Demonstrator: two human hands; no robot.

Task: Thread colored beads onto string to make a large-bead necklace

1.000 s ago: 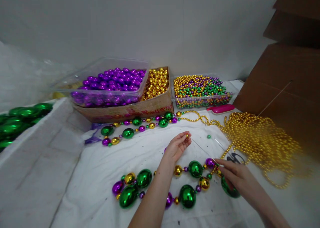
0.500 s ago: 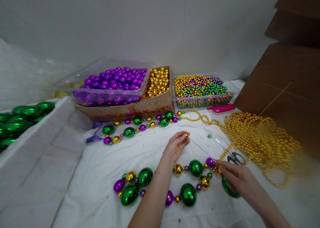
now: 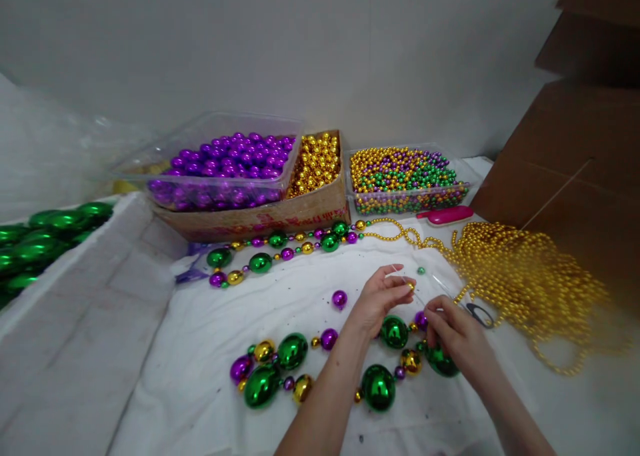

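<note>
My left hand (image 3: 385,301) is closed in a pinch on a small gold bead (image 3: 411,287) above the white cloth. A thin thread (image 3: 419,299) runs from this hand to my right hand (image 3: 455,326), whose thumb and fingers are pressed together on it. Beneath both hands lies a loop of strung beads, with large green balls (image 3: 379,388) and smaller gold and purple ones; my left forearm hides part of it. A loose purple bead (image 3: 339,300) rests left of my left wrist, and a small green bead (image 3: 421,270) lies beyond my fingers.
Behind stand a clear tub of purple beads (image 3: 235,159), a cardboard box with gold beads (image 3: 315,163) and a tub of mixed small beads (image 3: 407,176). A finished-looking strand (image 3: 260,263), a pink-handled tool (image 3: 450,215), scissors (image 3: 480,315) and heaped gold bead strings (image 3: 530,276) surround the cloth.
My left hand has moved right with the gold bead, close to my right hand, so the thread between them is shorter. The loose purple bead has come out from behind my forearm.
</note>
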